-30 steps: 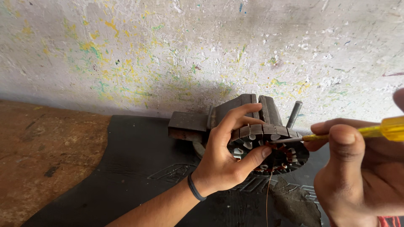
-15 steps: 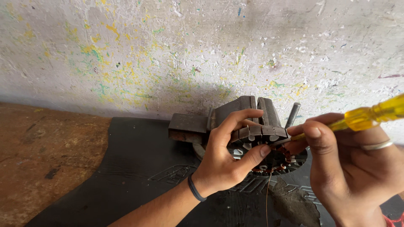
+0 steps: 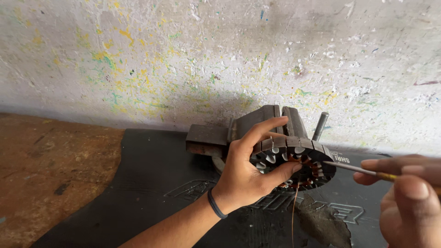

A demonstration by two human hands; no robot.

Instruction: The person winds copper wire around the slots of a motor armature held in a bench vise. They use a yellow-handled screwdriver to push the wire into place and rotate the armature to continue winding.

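The left hand (image 3: 248,172) grips the near left rim of a round slotted stator core (image 3: 296,160), thumb under, fingers over the top. The right hand (image 3: 409,197), at the near right edge, pinches a thin screwdriver (image 3: 353,169) whose tip touches the core's right side. The core sits in a dark metal vise (image 3: 257,126) on a black rubber mat (image 3: 151,183) covering the brown desk (image 3: 41,170), with a paint-speckled wall (image 3: 183,59) on the far side.

Small repair workshop: paint-flecked, scuffed wall (image 3: 183,59), worn brown bench (image 3: 46,170) w/ black rubber mat (image 3: 151,183), metal bench vise (image 3: 257,126) & a motor stator (image 3: 298,160) w/ copper windings.
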